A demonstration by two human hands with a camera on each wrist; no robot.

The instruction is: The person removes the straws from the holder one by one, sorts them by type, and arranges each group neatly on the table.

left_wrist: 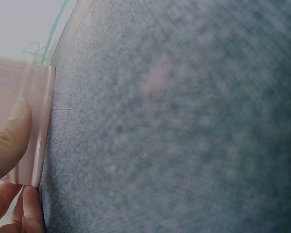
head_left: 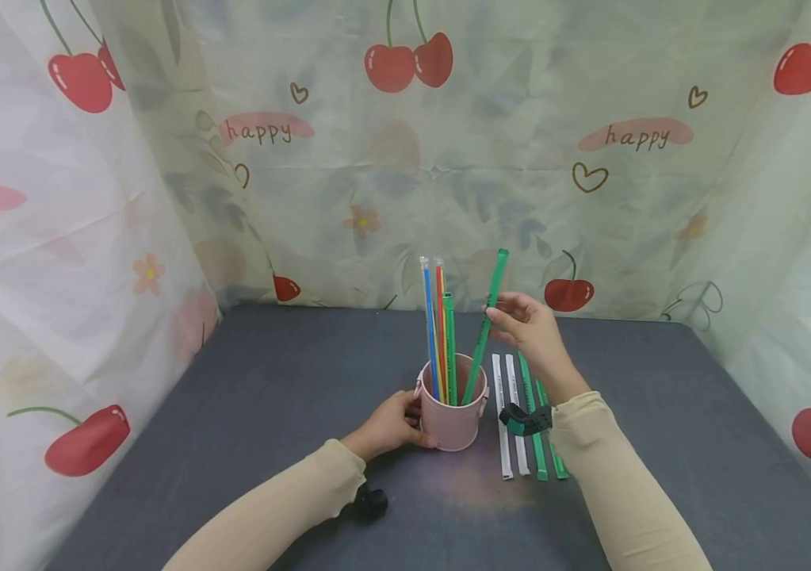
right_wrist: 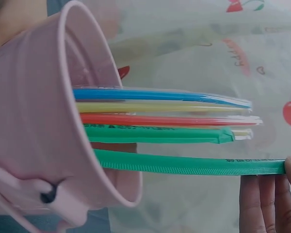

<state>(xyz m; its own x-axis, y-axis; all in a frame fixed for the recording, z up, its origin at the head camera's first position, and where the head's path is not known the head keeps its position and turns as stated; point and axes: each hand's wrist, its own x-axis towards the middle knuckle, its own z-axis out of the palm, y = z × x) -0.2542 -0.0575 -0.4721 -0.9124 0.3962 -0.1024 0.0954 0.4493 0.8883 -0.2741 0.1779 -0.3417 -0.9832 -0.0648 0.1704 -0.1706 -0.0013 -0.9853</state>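
Observation:
A pink bucket (head_left: 450,424) stands on the dark table, steadied by my left hand (head_left: 391,424), whose thumb and fingers grip its lower left side. In the left wrist view the thumb (left_wrist: 17,131) lies along the bucket's wall. My right hand (head_left: 529,329) pinches a green paper-wrapped straw (head_left: 485,329) near its upper part; the straw's lower end is inside the bucket, hidden by the wall in the right wrist view. Beside it in the bucket stand a blue straw (right_wrist: 160,95), a red straw (right_wrist: 184,120), a yellow straw (right_wrist: 150,107) and another green-wrapped straw (right_wrist: 184,134).
Right of the bucket, two white-wrapped straws (head_left: 503,428) and green-wrapped straws (head_left: 537,444) lie side by side on the table (head_left: 291,357), partly under the right wrist. A cherry-patterned curtain (head_left: 434,190) encloses the back and sides.

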